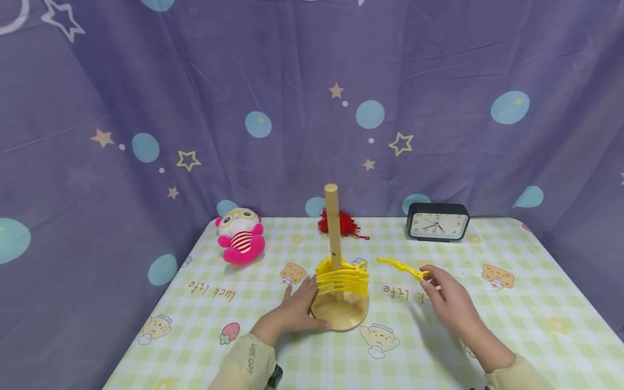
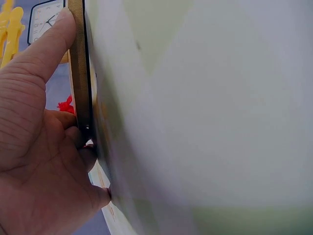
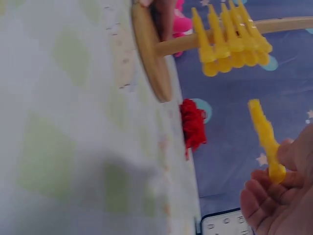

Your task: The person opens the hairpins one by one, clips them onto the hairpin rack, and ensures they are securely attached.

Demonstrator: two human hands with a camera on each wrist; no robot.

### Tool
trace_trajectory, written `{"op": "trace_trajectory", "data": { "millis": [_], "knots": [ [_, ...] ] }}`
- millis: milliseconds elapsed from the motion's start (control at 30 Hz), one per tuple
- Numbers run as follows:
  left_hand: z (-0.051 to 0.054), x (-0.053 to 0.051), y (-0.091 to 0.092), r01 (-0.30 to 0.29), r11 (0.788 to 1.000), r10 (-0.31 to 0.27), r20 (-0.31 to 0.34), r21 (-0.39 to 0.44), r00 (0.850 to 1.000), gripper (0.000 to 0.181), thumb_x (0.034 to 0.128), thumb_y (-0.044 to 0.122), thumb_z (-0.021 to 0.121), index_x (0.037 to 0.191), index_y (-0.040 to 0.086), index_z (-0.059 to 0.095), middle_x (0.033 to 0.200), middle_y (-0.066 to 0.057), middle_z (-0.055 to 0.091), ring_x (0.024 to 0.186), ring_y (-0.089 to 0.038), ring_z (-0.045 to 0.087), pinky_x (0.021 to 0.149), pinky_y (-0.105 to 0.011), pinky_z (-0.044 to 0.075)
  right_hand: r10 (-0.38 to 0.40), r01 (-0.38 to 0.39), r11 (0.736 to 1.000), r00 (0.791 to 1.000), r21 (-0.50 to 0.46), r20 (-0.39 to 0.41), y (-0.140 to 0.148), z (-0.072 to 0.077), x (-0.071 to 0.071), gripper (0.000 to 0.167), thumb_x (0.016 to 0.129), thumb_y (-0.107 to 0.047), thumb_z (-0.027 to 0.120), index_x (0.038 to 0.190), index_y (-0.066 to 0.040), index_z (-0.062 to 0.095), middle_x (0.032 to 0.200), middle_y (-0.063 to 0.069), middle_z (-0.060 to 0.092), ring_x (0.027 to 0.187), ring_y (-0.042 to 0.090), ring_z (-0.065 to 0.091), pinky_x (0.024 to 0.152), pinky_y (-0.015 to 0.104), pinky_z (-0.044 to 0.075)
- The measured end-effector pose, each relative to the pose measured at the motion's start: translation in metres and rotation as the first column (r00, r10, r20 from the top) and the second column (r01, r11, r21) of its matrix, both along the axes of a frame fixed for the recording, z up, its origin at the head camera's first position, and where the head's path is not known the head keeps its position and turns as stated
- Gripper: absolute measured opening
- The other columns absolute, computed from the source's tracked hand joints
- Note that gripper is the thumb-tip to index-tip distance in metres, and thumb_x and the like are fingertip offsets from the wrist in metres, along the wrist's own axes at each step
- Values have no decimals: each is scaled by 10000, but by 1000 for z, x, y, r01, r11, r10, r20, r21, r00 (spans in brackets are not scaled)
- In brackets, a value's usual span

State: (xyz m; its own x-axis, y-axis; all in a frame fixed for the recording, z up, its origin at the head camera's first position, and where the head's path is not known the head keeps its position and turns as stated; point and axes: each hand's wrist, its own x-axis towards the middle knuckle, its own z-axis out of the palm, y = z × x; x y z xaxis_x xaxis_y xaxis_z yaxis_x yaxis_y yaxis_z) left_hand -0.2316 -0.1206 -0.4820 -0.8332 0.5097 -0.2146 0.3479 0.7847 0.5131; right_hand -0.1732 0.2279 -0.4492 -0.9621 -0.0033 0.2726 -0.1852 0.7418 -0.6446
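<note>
A wooden stand with an upright pole [image 1: 333, 227] and a round base [image 1: 339, 314] stands mid-table. Several thin, curved yellow plastic pieces [image 1: 343, 279] hang stacked around the lower pole. My left hand [image 1: 296, 310] holds the base at its left edge, the thumb [image 2: 54, 44] along the rim and the fingers on the far side. To the right of the stand, my right hand [image 1: 449, 299] pinches one end of another yellow piece [image 1: 402, 266] between thumb and fingers. That piece is raised above the cloth, apart from the stack, its free end towards the pole.
A pink and white plush toy [image 1: 241, 236] sits at the back left. Behind the pole lies a red tangle of yarn [image 1: 347, 223]. A black desk clock [image 1: 437, 222] stands at the back right. The checked tablecloth [image 1: 526, 336] reaches a patterned curtain [image 1: 302, 65].
</note>
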Motion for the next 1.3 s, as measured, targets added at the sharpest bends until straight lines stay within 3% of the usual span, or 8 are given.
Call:
{"op": "trace_trajectory", "data": {
  "millis": [133, 333, 500, 700, 933, 1300],
  "knots": [
    [2, 0, 1, 5, 1000, -5, -4, 5, 1000, 1061, 766, 598, 738, 1567, 149, 207, 1626, -82, 123, 1490, -296, 70, 1140, -616, -27, 16, -16, 1000, 990, -1, -138, -1, 12, 0, 290, 999, -106, 545, 1286, -79, 574, 1104, 71, 632, 915, 189, 581, 720, 378, 515],
    [3, 0, 1, 9, 1000, -9, -9, 4, 1000, 1058, 767, 593, 740, 1566, 148, 209, 1626, -82, 120, 1489, -300, 72, 1139, -615, -29, 37, -35, 999, 936, 11, -349, -10, 25, -5, 292, 928, -22, 634, 1208, -105, 645, 1108, 25, 637, 901, 136, 529, 658, 304, 466],
    [2, -1, 0, 7, 1000, -7, -7, 5, 1000, 1062, 762, 599, 740, 1567, 154, 209, 1626, -81, 122, 1489, -297, 72, 1140, -614, -26, 42, -27, 999, 894, 40, -447, -27, 34, -11, 267, 864, 3, 694, 1116, -85, 692, 1006, 24, 670, 829, 136, 505, 638, 318, 432],
    [0, -2, 0, 3, 1000, -2, 2, -6, 1000, 1076, 753, 611, 742, 1570, 169, 200, 1628, -72, 112, 1492, -279, 63, 1142, -609, -32, 97, -80, 995, 851, 55, -515, -51, 37, -19, 229, 802, 3, 743, 1018, -72, 732, 923, -2, 683, 813, 158, 516, 666, 327, 435],
    [-1, -2, 0, -3, 1000, 3, 10, -8, 1000, 1082, 750, 619, 740, 1571, 169, 197, 1628, -79, 114, 1491, -279, 62, 1141, -610, -36, 131, -115, 991, 850, 62, -510, -76, 34, -29, 188, 796, -22, 764, 968, -98, 760, 868, -39, 616, 820, 147, 501, 660, 310, 456],
    [1, -1, 0, 9, 1000, -9, 5, -24, 1000, 1052, 772, 607, 726, 1560, 121, 227, 1622, -96, 136, 1490, -291, 74, 1140, -614, -28, 166, -157, 986, 888, 57, -429, -96, 31, -33, 185, 823, -67, 759, 1007, -68, 751, 905, -13, 603, 872, 164, 516, 735, 330, 497]
  ]
}}
